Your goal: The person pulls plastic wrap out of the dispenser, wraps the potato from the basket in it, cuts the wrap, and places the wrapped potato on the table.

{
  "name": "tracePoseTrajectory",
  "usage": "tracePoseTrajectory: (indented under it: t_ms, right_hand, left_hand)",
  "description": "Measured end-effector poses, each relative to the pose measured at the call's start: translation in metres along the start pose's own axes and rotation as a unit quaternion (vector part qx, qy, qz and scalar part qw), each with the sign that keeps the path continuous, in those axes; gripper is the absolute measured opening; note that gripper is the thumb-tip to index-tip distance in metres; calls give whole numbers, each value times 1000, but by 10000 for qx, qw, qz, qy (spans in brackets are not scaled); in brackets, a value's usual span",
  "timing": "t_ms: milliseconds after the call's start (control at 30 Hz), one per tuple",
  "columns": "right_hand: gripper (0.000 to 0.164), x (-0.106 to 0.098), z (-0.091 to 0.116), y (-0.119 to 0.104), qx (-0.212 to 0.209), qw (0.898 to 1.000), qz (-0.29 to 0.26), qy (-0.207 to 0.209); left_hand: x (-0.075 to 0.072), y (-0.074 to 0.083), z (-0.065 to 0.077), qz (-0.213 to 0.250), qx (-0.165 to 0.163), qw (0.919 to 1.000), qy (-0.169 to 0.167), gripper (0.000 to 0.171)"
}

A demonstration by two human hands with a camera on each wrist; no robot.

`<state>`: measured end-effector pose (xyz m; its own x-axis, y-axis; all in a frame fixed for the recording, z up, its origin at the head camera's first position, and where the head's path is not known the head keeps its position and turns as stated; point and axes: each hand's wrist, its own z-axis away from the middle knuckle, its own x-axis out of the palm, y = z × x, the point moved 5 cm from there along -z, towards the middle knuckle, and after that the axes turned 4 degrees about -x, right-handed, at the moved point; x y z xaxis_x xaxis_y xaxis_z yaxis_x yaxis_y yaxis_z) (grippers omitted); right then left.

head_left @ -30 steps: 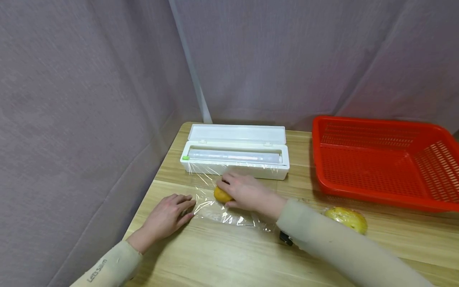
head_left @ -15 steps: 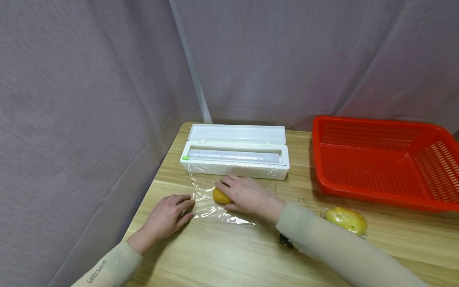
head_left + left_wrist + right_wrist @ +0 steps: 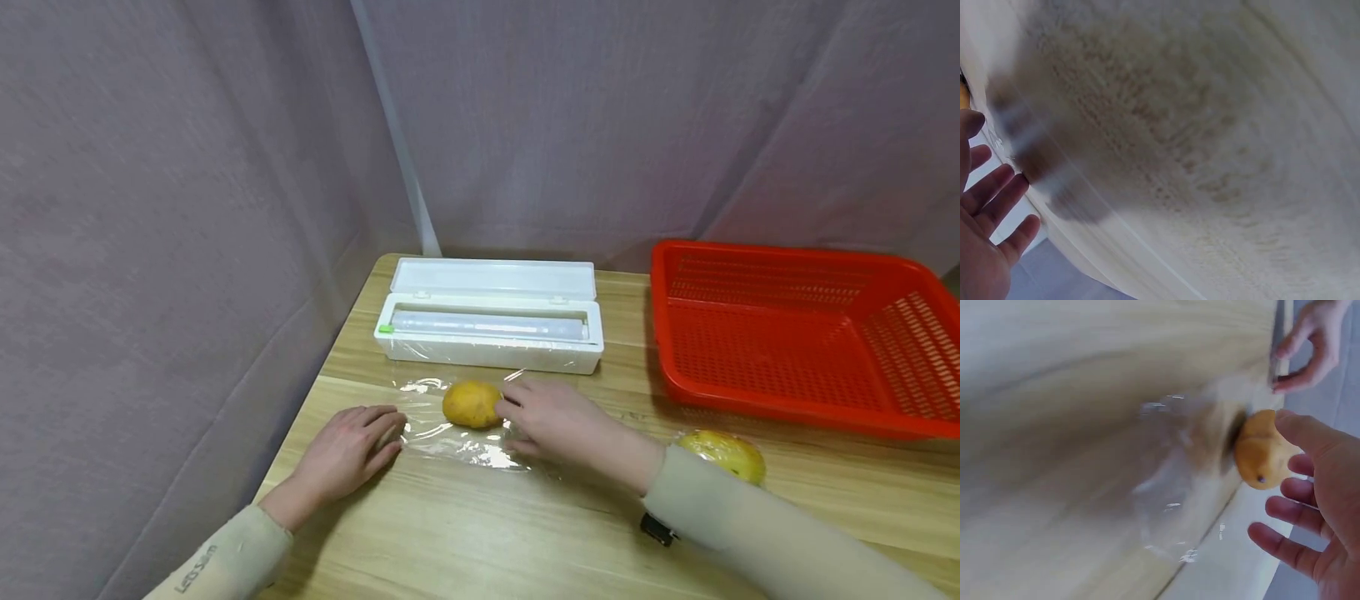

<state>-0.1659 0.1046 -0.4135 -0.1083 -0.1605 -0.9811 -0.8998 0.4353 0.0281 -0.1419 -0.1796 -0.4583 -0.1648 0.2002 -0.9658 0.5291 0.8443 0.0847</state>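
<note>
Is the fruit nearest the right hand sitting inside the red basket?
No, the fruit lies on the near side of the white box, well apart from the red basket.

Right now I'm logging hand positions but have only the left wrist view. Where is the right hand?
Observer: The right hand is at the right end of the yellow fruit; whether they touch, I can't tell.
Operator: Any other fruit about?
Observer: Yes, the head view shows a second fruit beside the right sleeve.
Operator: And what stands beyond the first one?
Observer: A white box with its lid open.
</note>
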Motion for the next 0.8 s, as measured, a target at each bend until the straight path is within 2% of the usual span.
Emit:
tracePoseTrajectory:
  t_ms: [167,300,433,600,800]
  right_hand:
    - [26,7,28,-10,-290,9995,-44,-153]
    - [24,12,42,-18,-442,9987,6,-257]
    - [23,18,52,-19,-424,9987,123,-265]
    - [18,25,61,-17,-407,9991,119,17]
    - [14,29,66,-16,-547,9971,73,518]
  left_hand:
    - [-1,-1,0,25,-13,10000,-86,41]
    - [-1,-2,1,116,-8,9999,-122,39]
    - [-2,-3,1,179,3,9998,-121,35]
    - [-3,-4,3,171,105,9998,-89,35]
    - [-9,-5,6,104,351,9991,212,33]
